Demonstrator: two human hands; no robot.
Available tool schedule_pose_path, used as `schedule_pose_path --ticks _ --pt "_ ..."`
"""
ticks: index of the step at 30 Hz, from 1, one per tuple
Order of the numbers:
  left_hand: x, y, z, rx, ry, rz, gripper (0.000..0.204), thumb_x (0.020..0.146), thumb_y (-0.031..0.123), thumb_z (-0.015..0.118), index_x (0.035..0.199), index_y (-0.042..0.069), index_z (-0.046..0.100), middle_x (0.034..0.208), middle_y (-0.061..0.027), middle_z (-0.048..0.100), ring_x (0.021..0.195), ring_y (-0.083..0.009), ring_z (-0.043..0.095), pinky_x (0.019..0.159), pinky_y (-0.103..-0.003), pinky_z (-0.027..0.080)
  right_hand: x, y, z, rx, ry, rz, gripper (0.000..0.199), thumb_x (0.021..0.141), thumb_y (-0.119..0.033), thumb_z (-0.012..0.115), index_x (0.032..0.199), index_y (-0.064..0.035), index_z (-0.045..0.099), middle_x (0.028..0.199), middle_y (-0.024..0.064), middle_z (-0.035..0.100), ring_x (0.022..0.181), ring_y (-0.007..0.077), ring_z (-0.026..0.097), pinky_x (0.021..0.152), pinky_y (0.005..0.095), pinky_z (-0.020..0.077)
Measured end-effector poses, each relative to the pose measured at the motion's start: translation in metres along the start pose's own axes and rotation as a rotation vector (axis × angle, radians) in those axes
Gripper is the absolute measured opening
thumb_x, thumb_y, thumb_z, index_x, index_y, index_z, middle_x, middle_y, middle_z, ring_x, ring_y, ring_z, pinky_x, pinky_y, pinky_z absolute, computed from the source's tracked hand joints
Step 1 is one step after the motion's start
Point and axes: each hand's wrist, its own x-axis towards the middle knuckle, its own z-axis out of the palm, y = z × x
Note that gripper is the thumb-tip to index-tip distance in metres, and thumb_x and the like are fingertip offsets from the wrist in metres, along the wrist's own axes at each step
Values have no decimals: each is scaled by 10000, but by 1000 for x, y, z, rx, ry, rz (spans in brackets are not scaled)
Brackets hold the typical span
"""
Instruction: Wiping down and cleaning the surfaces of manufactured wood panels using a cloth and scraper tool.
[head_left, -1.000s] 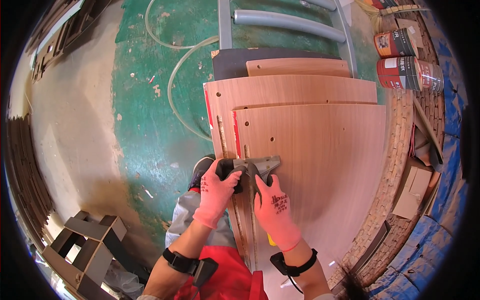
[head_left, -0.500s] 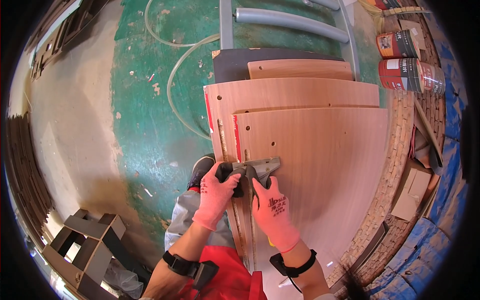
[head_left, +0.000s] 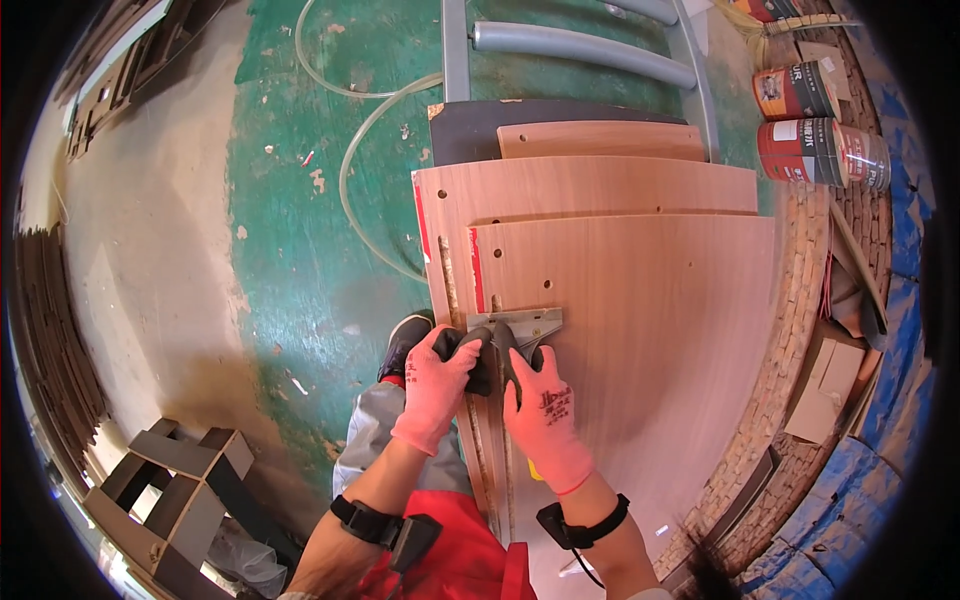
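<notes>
Both my hands wear pink gloves and grip a grey metal edge-trimming tool with black handles. It sits on the left edge of the top wood-grain panel. My left hand closes on the tool's left black handle, just off the panel's edge. On the panel, my right hand closes on the right handle. Red edge banding runs along the panel's left edge, beyond the tool.
More wood-grain panels are stacked beneath and behind, on a dark board. A clear hose loops over the green floor. Two paint cans lie at the upper right. A wooden frame stands at the lower left. My shoe is beside the stack.
The tool and both hands have slid a little farther along the panel's left edge, away from me.
</notes>
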Motion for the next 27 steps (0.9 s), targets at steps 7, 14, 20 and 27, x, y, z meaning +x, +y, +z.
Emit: schedule_pose_path --ticks 7,14,20,27 --pt "-11 12 -4 203 102 404 294 747 68 676 1018 21 570 919 -77 591 765 -171 591 669 -287 486 -24 35 5 141 247 -11 411 768 -46 569 1165 14 482 1129 309 457 921 445 538 755 445 474" --pt "17 28 -8 908 10 830 353 658 86 709 984 51 577 1037 -134 557 878 -334 581 742 -377 492 -27 45 13 121 290 -52 433 753 -54 590 1166 3 471 1131 283 468 896 443 546 751 447 480" --pt "20 24 -12 1016 -75 932 270 673 76 694 918 52 582 973 -128 567 816 -339 580 689 -387 486 -27 50 16 170 310 -93 444 738 -56 601 1159 -1 470 1130 270 466 836 433 563 696 452 490" --pt "23 25 -5 919 -42 900 218 694 73 686 893 54 600 884 -117 579 735 -323 586 647 -373 487 -26 53 13 226 327 -109 433 733 -60 607 1141 -1 473 1110 255 474 816 425 563 666 446 491"
